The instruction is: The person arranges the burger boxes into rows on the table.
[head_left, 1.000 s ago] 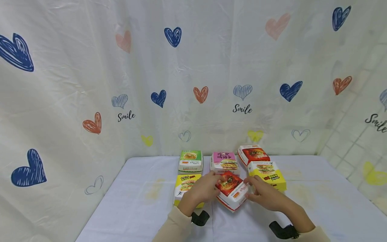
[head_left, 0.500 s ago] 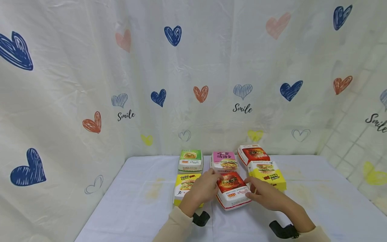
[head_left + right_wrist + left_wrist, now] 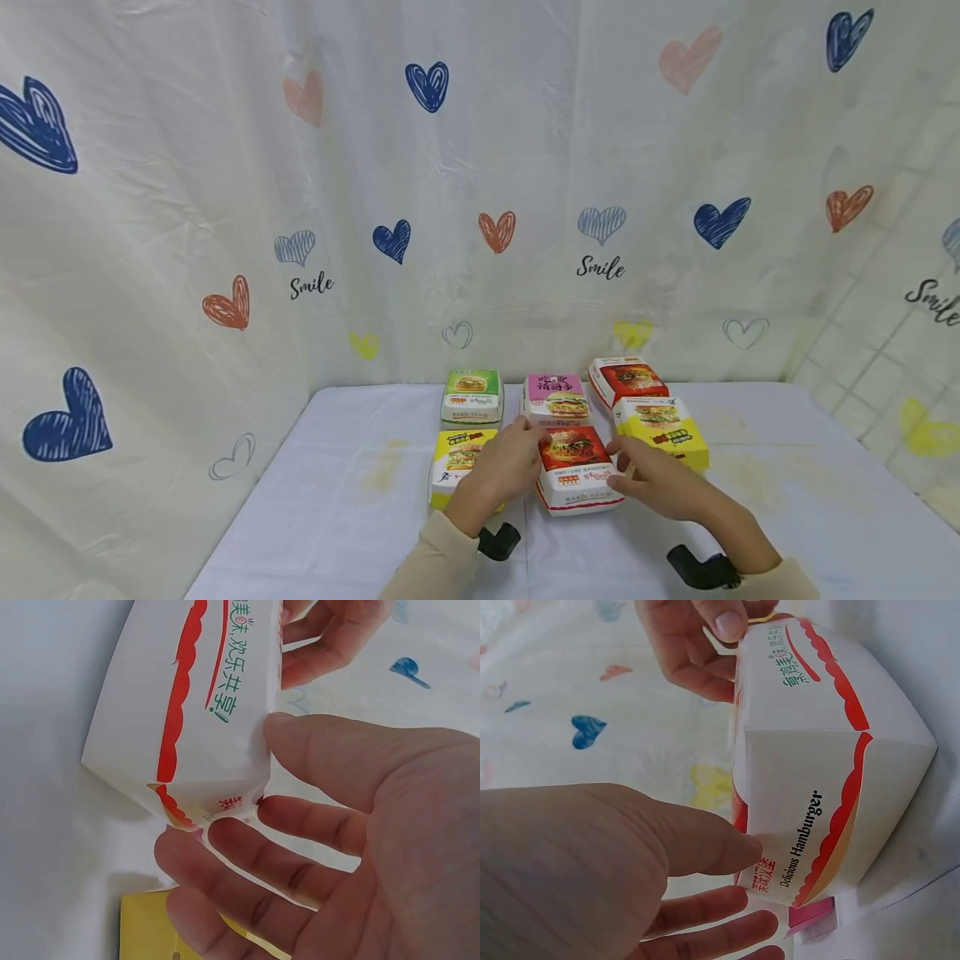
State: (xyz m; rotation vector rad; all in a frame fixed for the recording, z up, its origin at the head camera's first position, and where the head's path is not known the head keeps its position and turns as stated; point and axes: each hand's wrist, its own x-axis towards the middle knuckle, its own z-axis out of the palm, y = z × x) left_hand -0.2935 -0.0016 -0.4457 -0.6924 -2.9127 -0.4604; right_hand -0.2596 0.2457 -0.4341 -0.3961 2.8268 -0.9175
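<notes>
A red-and-white burger box [image 3: 577,486] stands on the table in front of me, its printed lid up. My left hand [image 3: 504,467] holds its left side; in the left wrist view the thumb rests on the lid edge, with the fingers [image 3: 727,926] near the far corner. At the right side, my right hand [image 3: 663,482] holds the box with the thumb on the top edge and slightly bent fingers [image 3: 262,859] round the corner. A yellow burger box [image 3: 459,457] lies left, partly hidden behind the left hand. Behind the held box is a pink one [image 3: 557,396].
At the back left stands a green burger box [image 3: 471,396]. Another red-and-white box [image 3: 628,379] sits back right, with a yellow box [image 3: 663,429] before it, close to my right hand. A white cloth covers the table [image 3: 315,517]; a heart-print curtain [image 3: 525,167] hangs behind.
Between my hands the red-and-white burger box has turned clockwise, so its front edge now faces me squarely. Both hands have stayed at its sides, nearly in place. The other boxes have not moved.
</notes>
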